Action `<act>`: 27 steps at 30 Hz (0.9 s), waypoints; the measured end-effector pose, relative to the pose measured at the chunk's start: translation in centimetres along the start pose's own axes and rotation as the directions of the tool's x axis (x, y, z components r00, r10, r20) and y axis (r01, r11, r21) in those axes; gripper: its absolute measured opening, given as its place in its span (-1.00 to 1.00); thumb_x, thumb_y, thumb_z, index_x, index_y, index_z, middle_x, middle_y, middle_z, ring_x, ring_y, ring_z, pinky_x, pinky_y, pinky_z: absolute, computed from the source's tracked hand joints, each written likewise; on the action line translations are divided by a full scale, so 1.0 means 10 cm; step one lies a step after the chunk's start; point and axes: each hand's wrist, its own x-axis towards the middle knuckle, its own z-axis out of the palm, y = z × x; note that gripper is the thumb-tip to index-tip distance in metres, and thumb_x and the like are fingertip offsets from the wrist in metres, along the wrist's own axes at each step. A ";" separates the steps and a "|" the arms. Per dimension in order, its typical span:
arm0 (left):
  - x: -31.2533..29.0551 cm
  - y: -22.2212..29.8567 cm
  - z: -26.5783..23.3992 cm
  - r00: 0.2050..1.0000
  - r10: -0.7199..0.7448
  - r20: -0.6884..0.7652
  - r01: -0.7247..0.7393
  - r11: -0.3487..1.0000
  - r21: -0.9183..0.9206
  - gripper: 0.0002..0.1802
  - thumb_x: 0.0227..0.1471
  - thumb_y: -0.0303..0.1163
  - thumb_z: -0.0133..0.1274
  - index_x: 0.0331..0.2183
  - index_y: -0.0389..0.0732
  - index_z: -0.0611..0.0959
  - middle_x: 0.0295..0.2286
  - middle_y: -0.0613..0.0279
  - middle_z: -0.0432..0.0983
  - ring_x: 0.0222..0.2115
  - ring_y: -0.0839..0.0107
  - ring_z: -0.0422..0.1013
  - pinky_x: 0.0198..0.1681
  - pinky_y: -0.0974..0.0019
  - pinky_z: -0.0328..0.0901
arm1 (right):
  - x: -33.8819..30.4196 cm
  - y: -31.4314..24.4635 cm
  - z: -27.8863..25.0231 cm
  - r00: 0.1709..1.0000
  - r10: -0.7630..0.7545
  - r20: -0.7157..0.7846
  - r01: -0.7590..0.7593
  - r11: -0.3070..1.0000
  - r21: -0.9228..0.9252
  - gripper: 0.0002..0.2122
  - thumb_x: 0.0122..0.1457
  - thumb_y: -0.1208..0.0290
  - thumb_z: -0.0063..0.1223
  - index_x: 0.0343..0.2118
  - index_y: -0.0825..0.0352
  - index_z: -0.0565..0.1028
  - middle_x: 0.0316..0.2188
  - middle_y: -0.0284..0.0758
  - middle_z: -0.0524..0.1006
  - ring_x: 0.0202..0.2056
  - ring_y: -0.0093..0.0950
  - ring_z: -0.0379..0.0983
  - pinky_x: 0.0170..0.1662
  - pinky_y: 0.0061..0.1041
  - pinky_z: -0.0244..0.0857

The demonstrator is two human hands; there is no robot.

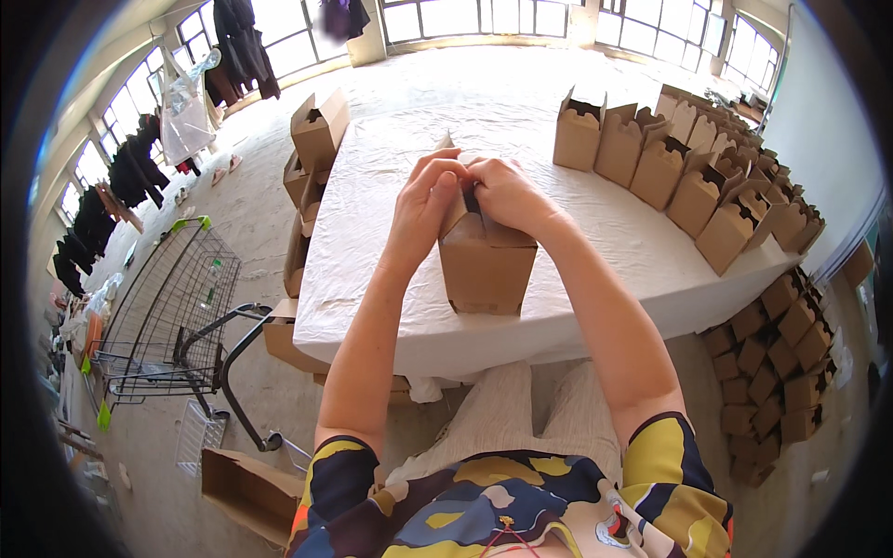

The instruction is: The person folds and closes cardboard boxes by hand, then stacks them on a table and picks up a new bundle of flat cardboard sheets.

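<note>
A brown cardboard box (pixel 487 270) stands upright near the front edge of a table draped in white cloth (pixel 381 288). Both of my hands grip its upper flaps, close together. The fingers of my left hand (pixel 426 197) curl over the flap on the left side. Opposite it, my right hand (pixel 507 193) is closed on the flaps at the top, its fingertips nearly meeting those of the left. A dark gap shows between the flaps, and the inside of the box cannot be made out.
Several similar boxes (pixel 659 172) with raised flaps stand in rows on the table's right side. More boxes (pixel 767 372) are piled on the floor at right. Cartons (pixel 318 135) are stacked along the table's left edge. A wire shopping cart (pixel 163 316) stands at left, near hanging dark clothes (pixel 139 167).
</note>
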 end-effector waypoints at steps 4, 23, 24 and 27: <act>-0.02 0.01 0.04 1.000 -0.004 -0.002 0.004 1.000 0.014 -0.60 0.34 -0.10 -0.11 -0.23 -0.20 0.68 -0.03 0.02 0.51 0.10 0.13 0.38 0.11 0.18 0.25 | -0.10 0.04 -0.01 0.993 -0.074 0.090 0.078 0.996 -0.041 -0.77 0.10 0.45 -0.02 -0.27 0.41 0.63 -0.22 -0.05 0.60 -0.11 -0.11 0.51 0.00 -0.24 0.37; 0.11 0.01 -0.13 0.991 -0.064 0.116 0.044 0.984 0.174 -0.74 0.18 -0.15 0.09 -0.28 -0.15 0.59 -0.04 0.21 0.50 0.06 0.09 0.25 0.17 0.10 0.15 | -0.46 -0.19 -0.04 0.990 -0.133 -0.046 0.136 0.988 0.068 -0.64 -0.10 0.33 0.36 -0.22 0.37 0.60 -0.24 -0.22 0.59 -0.05 -0.29 0.45 0.02 -0.33 0.35; 0.11 0.02 -0.13 0.991 -0.064 0.113 0.044 0.983 0.176 -0.74 0.18 -0.15 0.10 -0.28 -0.15 0.59 -0.06 0.21 0.50 0.06 0.10 0.25 0.17 0.10 0.15 | -0.48 -0.19 -0.03 0.988 -0.136 -0.073 0.144 0.983 0.118 -0.64 -0.11 0.32 0.36 -0.23 0.38 0.60 -0.26 -0.21 0.60 -0.07 -0.27 0.46 0.01 -0.32 0.35; 0.13 -0.02 -0.17 0.993 -0.064 0.096 0.044 0.979 0.200 -0.74 0.16 -0.15 0.11 -0.29 -0.15 0.59 -0.09 0.22 0.50 0.05 0.10 0.25 0.15 0.09 0.15 | -0.51 -0.18 -0.01 0.981 -0.138 -0.137 0.166 0.960 0.224 -0.62 -0.14 0.32 0.37 -0.24 0.40 0.61 -0.28 -0.19 0.60 -0.11 -0.22 0.48 0.00 -0.31 0.35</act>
